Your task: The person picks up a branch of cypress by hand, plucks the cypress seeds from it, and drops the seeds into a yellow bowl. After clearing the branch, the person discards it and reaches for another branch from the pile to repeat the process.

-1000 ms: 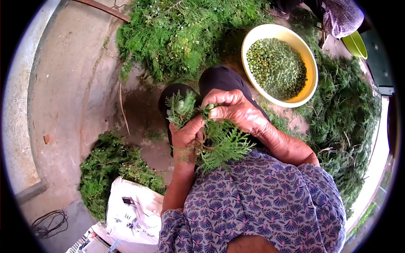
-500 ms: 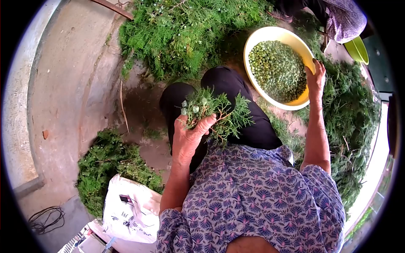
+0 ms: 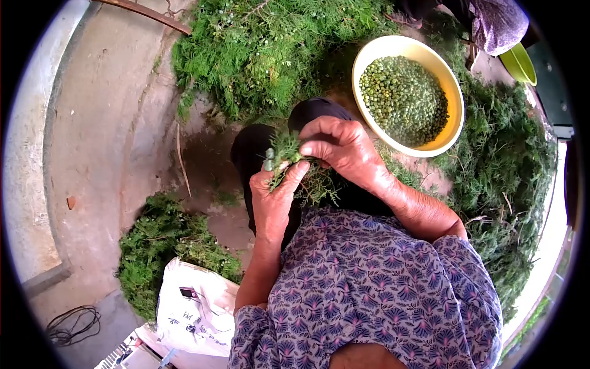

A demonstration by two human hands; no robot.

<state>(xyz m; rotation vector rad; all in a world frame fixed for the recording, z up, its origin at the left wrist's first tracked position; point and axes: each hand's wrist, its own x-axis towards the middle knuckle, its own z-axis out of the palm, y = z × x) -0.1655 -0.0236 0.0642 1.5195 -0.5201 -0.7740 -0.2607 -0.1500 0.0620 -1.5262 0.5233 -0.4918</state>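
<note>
My left hand (image 3: 275, 195) grips a leafy cypress sprig (image 3: 286, 146) over my knees, thumb and fingers closed on its stem. Pale green cones (image 3: 268, 158) show at the sprig's left side. My right hand (image 3: 348, 151) has come in from the right, thumb and forefinger pinching into the same sprig; exactly which part lies between the tips is hidden. To the upper right stands a yellow basin (image 3: 456, 126) with many picked green cones (image 3: 399, 98) in it, apart from both hands.
A big heap of cut cypress branches (image 3: 264, 55) lies ahead, with more branches (image 3: 501, 184) on the right and a smaller pile (image 3: 166, 246) at left. Nearby are a white sack (image 3: 193, 307), a coiled cable (image 3: 74, 325), another person's sleeve (image 3: 499, 24) and a green basin (image 3: 519, 63).
My right hand has left the basin's rim and moved left to the sprig. The left hand still holds the sprig in nearly the same place.
</note>
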